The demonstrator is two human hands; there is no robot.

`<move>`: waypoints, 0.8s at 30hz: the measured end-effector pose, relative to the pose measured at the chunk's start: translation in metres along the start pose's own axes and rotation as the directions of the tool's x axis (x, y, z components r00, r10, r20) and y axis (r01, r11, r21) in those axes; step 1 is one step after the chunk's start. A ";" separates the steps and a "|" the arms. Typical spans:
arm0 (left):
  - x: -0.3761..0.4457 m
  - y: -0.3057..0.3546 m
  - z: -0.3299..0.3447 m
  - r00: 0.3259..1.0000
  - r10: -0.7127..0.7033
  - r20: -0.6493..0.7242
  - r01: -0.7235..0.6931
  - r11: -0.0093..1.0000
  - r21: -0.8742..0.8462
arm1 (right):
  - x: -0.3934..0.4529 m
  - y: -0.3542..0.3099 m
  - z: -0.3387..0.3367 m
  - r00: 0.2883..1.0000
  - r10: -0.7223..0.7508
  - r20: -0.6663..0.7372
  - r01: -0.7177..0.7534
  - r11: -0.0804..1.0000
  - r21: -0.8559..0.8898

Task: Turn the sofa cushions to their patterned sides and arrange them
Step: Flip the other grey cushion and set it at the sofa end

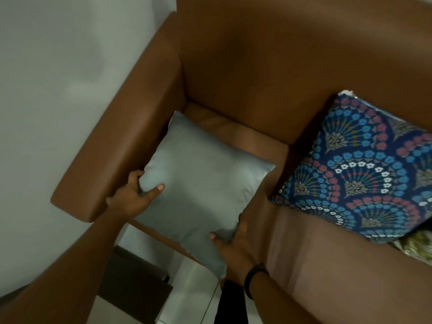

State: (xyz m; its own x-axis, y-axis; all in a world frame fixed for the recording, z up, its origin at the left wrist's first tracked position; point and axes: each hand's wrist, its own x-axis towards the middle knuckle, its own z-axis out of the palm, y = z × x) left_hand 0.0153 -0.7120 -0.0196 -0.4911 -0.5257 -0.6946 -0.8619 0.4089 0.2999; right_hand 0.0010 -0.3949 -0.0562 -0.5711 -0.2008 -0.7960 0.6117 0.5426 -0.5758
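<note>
Both hands, left hand [133,197] and right hand [233,242], pinch the plain grey satin cushion [201,190] at the brown leather sofa [257,66] seat's armrest corner (plain side up); slippery fabric could slide free mid-flip.

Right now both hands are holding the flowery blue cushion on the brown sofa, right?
Not quite. In the head view, the left hand and right hand hold the plain grey cushion. The flowery blue cushion leans untouched against the brown sofa.
</note>
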 end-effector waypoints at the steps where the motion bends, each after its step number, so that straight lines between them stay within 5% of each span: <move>1: -0.004 0.006 -0.009 0.999 0.037 -0.010 -0.037 0.999 0.031 | -0.008 -0.007 -0.010 1.000 0.020 0.018 -0.022 0.996 0.090; 4: -0.018 0.027 -0.045 0.969 0.231 -0.085 -0.224 0.971 0.083 | -0.031 -0.040 -0.045 0.994 0.064 0.089 -0.094 0.916 0.390; 7: -0.038 0.068 -0.092 0.914 0.399 -0.073 -0.393 0.916 0.085 | -0.044 -0.084 -0.090 0.993 0.063 0.096 -0.100 0.892 0.441; 11: -0.045 0.146 -0.147 0.936 0.337 0.097 -0.312 0.926 -0.211 | -0.036 -0.139 -0.151 0.983 0.118 0.143 -0.175 0.849 0.498; 15: -0.018 0.217 -0.164 0.941 0.297 0.165 -0.210 0.891 -0.404 | -0.006 -0.183 -0.199 0.991 0.131 0.022 -0.118 0.792 0.599; 24: 0.045 0.295 -0.097 0.931 0.364 0.035 -0.296 0.806 -0.513 | 0.071 -0.238 -0.225 0.970 0.196 -0.144 -0.018 0.650 0.760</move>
State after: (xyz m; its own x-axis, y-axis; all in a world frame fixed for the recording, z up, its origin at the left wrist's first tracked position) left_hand -0.2730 -0.6874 0.1007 -0.7665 -0.3141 -0.5602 -0.6140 0.1026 0.7826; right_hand -0.3083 -0.3548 0.0660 -0.5133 0.0289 -0.8577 0.8238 -0.2636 -0.5019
